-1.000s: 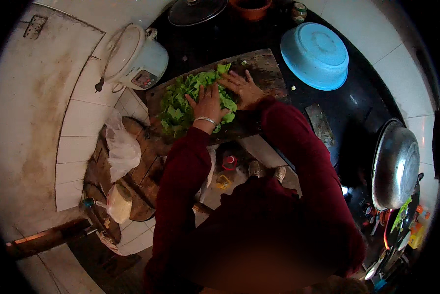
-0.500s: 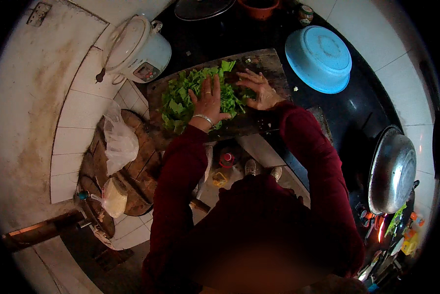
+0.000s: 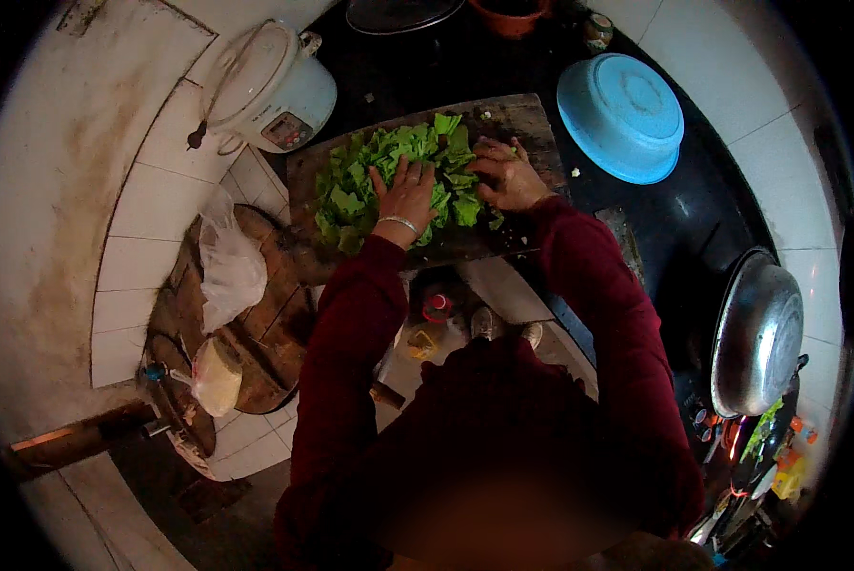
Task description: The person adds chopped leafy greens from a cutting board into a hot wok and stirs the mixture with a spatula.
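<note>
Where a brown wooden tabletop stands beside the counter's left end, a pale yellow block in a clear bag lies toward its near edge, and a crumpled translucent plastic bag lies at its left edge. At the counter's far left corner stands a white rice cooker, its control panel turned toward the near edge. Just right of it, a wooden chopping board lies along the counter's near edge, with leafy greens heaped over its left and middle. Behind the board, a dark round lid is partly out of view at the far edge.

The left hand rests palm down on the heap, fingers nearly straight, not closed around anything. The right hand is half curled against the leaves at the heap's right side; whether it pinches any, I cannot tell.

Farther right, a reddish-brown pot and a small jar stand at the far edge, an upturned blue basin sits near the far right corner, and a metal basin stands by the right edge.
</note>
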`<action>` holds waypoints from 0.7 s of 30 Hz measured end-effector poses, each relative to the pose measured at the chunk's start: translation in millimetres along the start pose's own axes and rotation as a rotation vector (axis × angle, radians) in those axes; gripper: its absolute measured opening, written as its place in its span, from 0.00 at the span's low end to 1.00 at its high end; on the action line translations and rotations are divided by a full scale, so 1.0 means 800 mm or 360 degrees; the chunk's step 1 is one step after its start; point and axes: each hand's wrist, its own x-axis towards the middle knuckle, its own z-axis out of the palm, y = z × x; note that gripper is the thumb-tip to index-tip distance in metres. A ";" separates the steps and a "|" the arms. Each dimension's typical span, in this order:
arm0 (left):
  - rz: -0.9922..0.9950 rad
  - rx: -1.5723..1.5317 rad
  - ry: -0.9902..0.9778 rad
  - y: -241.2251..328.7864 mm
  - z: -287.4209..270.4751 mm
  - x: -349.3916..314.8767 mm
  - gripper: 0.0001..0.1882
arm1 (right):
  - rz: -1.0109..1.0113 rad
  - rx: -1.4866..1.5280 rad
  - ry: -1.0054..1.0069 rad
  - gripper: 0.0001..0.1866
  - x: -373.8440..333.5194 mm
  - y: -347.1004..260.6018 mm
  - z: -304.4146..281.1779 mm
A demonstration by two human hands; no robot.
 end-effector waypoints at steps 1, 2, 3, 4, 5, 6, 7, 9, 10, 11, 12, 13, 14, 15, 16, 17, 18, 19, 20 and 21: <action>0.0011 0.0035 -0.0044 0.001 -0.003 -0.001 0.44 | -0.0064 0.0010 0.0055 0.22 -0.006 -0.001 -0.008; 0.0018 0.0074 -0.0092 0.003 -0.007 -0.002 0.44 | -0.0129 0.0027 0.0110 0.23 -0.012 -0.003 -0.016; 0.0007 0.0036 -0.0087 0.005 -0.012 -0.004 0.43 | -0.0194 0.0044 0.0165 0.25 -0.018 -0.002 -0.020; -0.0004 -0.0001 -0.0081 0.007 -0.017 -0.006 0.43 | -0.0167 0.0099 0.0182 0.29 -0.023 0.000 -0.022; -0.0006 -0.0036 -0.0076 0.011 -0.022 -0.007 0.43 | -0.0131 0.0152 0.0202 0.33 -0.028 0.003 -0.024; -0.0013 -0.0071 -0.0012 0.016 -0.027 -0.007 0.42 | -0.0096 0.0205 0.0222 0.38 -0.032 0.005 -0.025; -0.0020 -0.0106 0.0051 0.022 -0.032 -0.007 0.41 | -0.0035 0.0189 0.0238 0.42 -0.037 0.006 -0.025; 0.0014 -0.0036 0.0202 0.031 -0.030 -0.001 0.37 | 0.0084 0.0167 0.0273 0.51 -0.045 0.008 -0.017; 0.0058 0.0063 0.0291 0.034 -0.022 0.007 0.34 | 0.0075 0.0103 0.0251 0.53 -0.047 0.009 -0.010; 0.0096 0.0161 0.0382 0.038 -0.016 0.013 0.31 | 0.0061 0.0037 0.0225 0.55 -0.047 0.007 -0.003; 0.0051 0.0203 0.0259 0.042 -0.013 0.020 0.30 | 0.0047 -0.0028 0.0199 0.57 -0.046 0.005 0.002; 0.0006 0.0245 0.0136 0.046 -0.012 0.027 0.30 | 0.0019 0.0008 0.0190 0.58 -0.042 0.002 0.006; -0.0027 0.0285 0.0016 0.051 -0.010 0.034 0.29 | 0.0003 0.0037 0.0184 0.58 -0.035 -0.004 0.008; 0.0019 0.0190 -0.0088 0.056 -0.013 0.038 0.32 | -0.0019 0.0069 0.0184 0.59 -0.027 -0.007 0.009; 0.0064 0.0095 -0.0191 0.061 -0.018 0.042 0.36 | -0.0047 0.0063 0.0176 0.60 -0.018 -0.011 0.010; 0.0104 -0.0001 -0.0304 0.063 -0.020 0.044 0.39 | -0.0076 0.0066 0.0162 0.60 -0.009 -0.014 0.015; 0.0153 -0.0093 -0.0321 0.064 -0.016 0.049 0.39 | -0.0107 0.0068 0.0148 0.61 -0.002 -0.016 0.018; 0.0200 -0.0185 -0.0339 0.064 -0.010 0.054 0.39 | -0.0146 0.0106 0.0120 0.60 0.004 -0.016 0.015; 0.0258 -0.0276 -0.0356 0.064 -0.006 0.057 0.39 | -0.0158 0.0127 0.0116 0.60 0.008 -0.013 0.016; 0.0258 -0.0461 -0.0335 0.063 -0.003 0.059 0.38 | -0.0172 0.0148 0.0111 0.59 0.011 -0.010 0.018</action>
